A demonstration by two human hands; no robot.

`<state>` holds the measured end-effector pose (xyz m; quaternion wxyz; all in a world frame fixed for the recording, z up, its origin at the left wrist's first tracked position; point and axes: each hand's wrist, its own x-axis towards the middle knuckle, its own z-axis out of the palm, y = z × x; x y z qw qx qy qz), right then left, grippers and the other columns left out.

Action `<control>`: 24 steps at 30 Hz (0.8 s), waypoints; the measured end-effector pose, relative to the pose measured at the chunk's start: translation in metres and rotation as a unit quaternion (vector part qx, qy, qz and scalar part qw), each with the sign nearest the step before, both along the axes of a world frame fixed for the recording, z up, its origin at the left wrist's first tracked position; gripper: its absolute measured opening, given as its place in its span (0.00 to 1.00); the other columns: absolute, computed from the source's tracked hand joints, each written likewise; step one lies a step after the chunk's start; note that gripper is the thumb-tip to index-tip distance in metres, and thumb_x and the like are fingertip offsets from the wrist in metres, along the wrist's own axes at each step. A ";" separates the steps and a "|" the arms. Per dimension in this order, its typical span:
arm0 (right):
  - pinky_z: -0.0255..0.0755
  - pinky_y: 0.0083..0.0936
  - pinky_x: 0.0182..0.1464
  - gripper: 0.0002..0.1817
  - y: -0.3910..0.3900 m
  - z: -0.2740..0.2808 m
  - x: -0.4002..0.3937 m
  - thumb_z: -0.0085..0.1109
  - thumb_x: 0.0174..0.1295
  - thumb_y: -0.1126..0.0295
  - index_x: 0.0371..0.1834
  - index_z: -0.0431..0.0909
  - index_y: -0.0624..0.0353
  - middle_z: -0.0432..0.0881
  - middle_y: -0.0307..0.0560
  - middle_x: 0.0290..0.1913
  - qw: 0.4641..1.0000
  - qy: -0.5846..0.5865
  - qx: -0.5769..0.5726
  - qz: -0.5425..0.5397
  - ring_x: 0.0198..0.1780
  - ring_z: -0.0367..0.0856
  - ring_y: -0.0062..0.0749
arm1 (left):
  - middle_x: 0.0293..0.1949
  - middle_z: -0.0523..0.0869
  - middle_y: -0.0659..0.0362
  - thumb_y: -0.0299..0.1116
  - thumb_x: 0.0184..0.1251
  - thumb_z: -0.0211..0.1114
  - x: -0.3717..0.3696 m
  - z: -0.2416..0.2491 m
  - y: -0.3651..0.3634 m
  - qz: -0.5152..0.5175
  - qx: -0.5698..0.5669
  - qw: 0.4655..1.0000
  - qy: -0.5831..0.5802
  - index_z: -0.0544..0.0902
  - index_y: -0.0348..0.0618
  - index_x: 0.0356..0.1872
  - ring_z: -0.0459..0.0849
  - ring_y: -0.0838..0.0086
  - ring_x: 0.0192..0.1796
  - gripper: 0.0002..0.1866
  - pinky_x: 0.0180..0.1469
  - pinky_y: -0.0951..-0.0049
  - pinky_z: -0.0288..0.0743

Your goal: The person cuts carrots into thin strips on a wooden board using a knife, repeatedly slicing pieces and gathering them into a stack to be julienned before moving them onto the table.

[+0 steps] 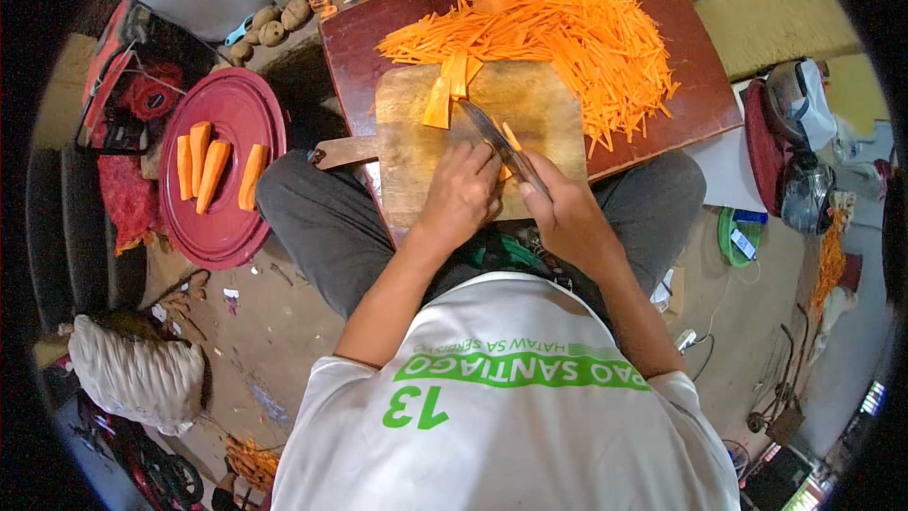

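My right hand (569, 216) grips a kitchen knife (494, 137), its dark blade slanting up and left across a wooden cutting board (530, 99). Close beside the blade, my left hand (463, 187) is closed with curled fingers, pressing on a piece of carrot mostly hidden under them. Thin carrot strips (512, 136) lie along the blade's right side. Flat carrot slices (438, 103) rest near the board's upper edge. Behind the board, a large heap of carrot strips (605, 47) spreads over the dark red tabletop (355, 33).
Several peeled carrots (213, 175) lie on a round red lid (232, 90) at left. The board's handle (342, 151) points over my left knee. Brown round objects (272, 33) sit at the upper left. A white sack (137, 374) stands lower left; a phone (743, 243) lies at right.
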<state>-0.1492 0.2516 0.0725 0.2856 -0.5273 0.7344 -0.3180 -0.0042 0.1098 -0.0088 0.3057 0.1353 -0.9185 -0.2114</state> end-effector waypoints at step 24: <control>0.81 0.64 0.56 0.21 0.024 0.001 0.024 0.54 0.81 0.67 0.74 0.70 0.57 0.87 0.73 0.54 0.999 0.035 0.023 -0.012 0.56 0.86 0.75 | 0.44 0.82 0.51 0.24 0.56 0.74 0.005 -0.004 0.005 0.003 0.046 0.999 0.015 0.89 0.35 0.41 0.80 0.52 0.48 0.11 0.52 0.55 0.74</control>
